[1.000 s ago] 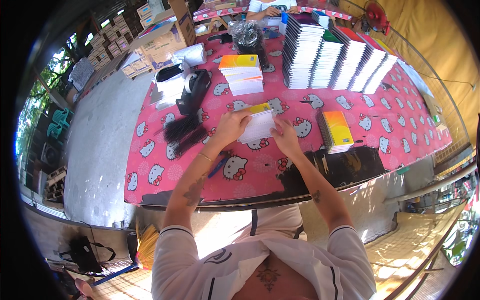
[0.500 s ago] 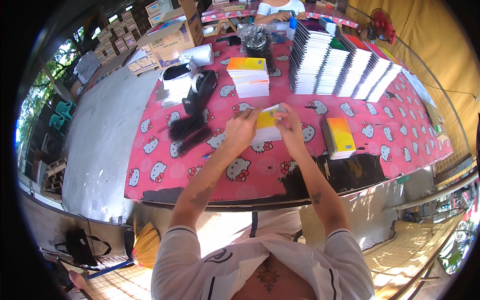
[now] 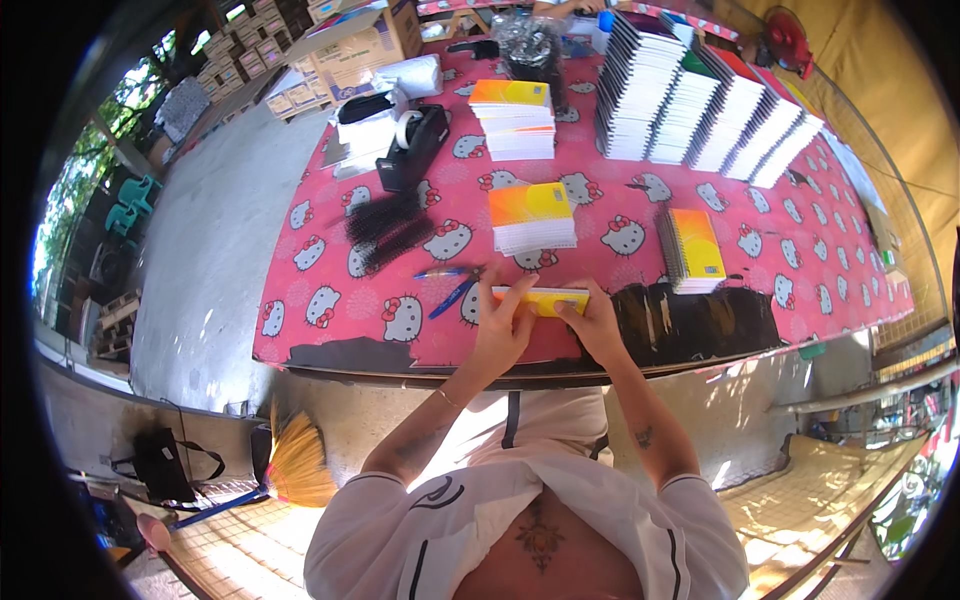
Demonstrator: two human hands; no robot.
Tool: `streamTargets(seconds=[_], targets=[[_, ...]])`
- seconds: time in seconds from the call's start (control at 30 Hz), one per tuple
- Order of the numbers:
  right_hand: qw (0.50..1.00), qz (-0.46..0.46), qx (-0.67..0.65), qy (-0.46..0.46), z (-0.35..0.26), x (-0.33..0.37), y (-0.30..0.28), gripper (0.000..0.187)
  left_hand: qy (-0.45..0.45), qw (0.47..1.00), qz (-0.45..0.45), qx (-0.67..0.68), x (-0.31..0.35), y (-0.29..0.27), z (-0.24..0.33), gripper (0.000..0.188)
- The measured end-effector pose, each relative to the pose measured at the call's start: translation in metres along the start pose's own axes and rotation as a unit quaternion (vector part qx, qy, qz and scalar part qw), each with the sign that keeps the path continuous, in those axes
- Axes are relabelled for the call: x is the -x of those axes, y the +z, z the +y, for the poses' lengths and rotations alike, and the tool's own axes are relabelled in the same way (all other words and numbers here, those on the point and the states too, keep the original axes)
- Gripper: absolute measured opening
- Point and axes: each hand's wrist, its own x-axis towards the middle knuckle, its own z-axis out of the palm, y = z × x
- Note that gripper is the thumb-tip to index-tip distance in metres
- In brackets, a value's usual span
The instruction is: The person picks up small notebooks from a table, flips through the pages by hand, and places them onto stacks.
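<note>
Close to the table's front edge, a small notepad (image 3: 552, 300) with a yellow and orange cover is held between both hands. My left hand (image 3: 504, 325) grips its left end, and my right hand (image 3: 597, 325) pinches its right end. Just beyond them lies a short stack of loose yellow-covered notepads (image 3: 535, 225) with no coil visible. A blue pen (image 3: 455, 297) rests on the table beside my left hand, and another pen (image 3: 441, 272) lies behind it. Right of my hands sits a stack of spiral-bound yellow notepads (image 3: 697, 250).
Black binding coils (image 3: 385, 230) lie at the left, near a black tape dispenser (image 3: 414, 148). Farther back stand another notepad stack (image 3: 515, 125), a clear plastic bag (image 3: 530, 50) and tall notebook stacks (image 3: 640, 100). A cardboard box (image 3: 365, 50) is at the far left.
Both hands have moved toward me, down to the table's front edge, with a notepad between them. A stack of notepads now lies uncovered where they were. The view has shifted slightly.
</note>
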Motion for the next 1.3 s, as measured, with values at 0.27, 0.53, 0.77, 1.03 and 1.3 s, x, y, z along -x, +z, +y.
streamTargets(seconds=[0.27, 0.53, 0.77, 1.03, 1.3], targets=[[0.997, -0.039, -0.073, 0.006, 0.001, 0.007, -0.023, 0.026, 0.011, 0.965, 0.077, -0.249, -0.068, -0.085, -0.089, 0.043], [0.998, -0.043, -0.035, 0.022, 0.005, -0.001, -0.016, 0.027, 0.055, 0.926, 0.069, -0.367, -0.083, -0.118, -0.135, 0.013], [0.997, -0.039, -0.062, -0.010, 0.009, 0.005, -0.014, 0.026, 0.068, 0.996, 0.004, -0.058, -0.048, -0.079, -0.018, 0.018], [0.998, -0.029, -0.052, -0.017, 0.008, 0.004, -0.011, 0.024, -0.008, 1.000, 0.021, 0.020, -0.022, -0.057, -0.015, 0.017], [0.997, -0.036, -0.064, -0.020, 0.006, 0.006, -0.012, 0.025, -0.088, 0.991, -0.076, -0.060, -0.039, -0.065, -0.017, 0.020]])
